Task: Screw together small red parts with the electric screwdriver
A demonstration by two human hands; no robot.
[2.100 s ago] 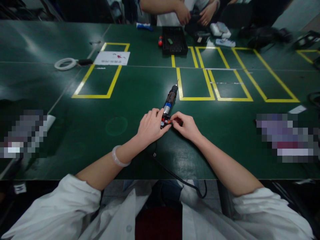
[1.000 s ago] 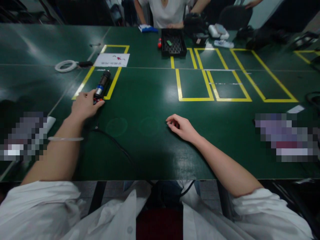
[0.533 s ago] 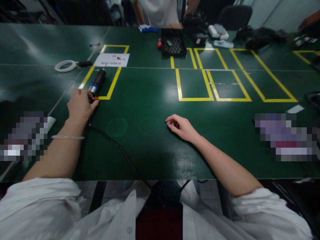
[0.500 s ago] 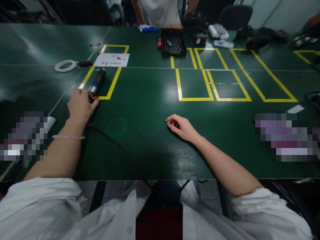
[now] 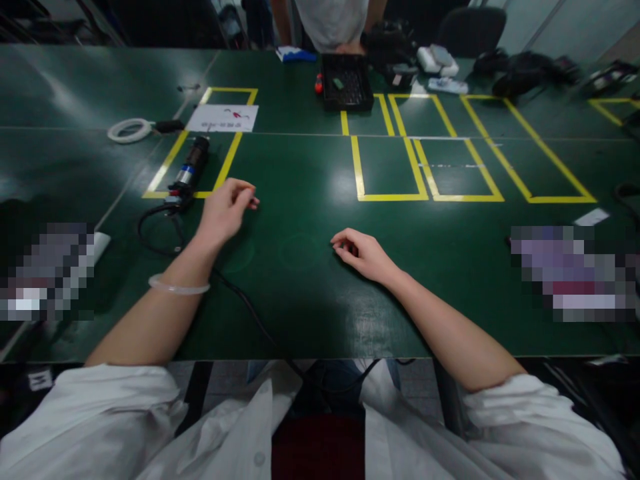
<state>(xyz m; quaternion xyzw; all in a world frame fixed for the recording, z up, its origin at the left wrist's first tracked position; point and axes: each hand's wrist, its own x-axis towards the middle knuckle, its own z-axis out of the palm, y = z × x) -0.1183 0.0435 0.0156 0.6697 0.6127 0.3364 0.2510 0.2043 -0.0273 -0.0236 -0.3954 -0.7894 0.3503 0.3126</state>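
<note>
My left hand (image 5: pixel 227 210) is over the green table, just right of an electric screwdriver (image 5: pixel 189 167), apart from it. Its fingers are loosely bent, the thumb apart from them, and nothing shows in them. The black and silver screwdriver with a blue band lies inside a yellow taped outline, tip pointing away from me. Its black cord (image 5: pixel 245 300) loops beside my left wrist and runs off the near table edge. My right hand (image 5: pixel 364 255) rests on the table near the middle, fingers loosely curled with a gap at the thumb, holding nothing visible.
A white paper sheet (image 5: pixel 223 118) and a coiled white cable (image 5: pixel 129 131) lie beyond the screwdriver. A black tray (image 5: pixel 347 100) with a green piece stands at the far side, a red object (image 5: pixel 319 83) beside it. Across the table stands a person in a white shirt (image 5: pixel 333 23).
My left hand has let go of the screwdriver and moved right. The screwdriver stays lying in the taped outline. My right hand has not moved.
</note>
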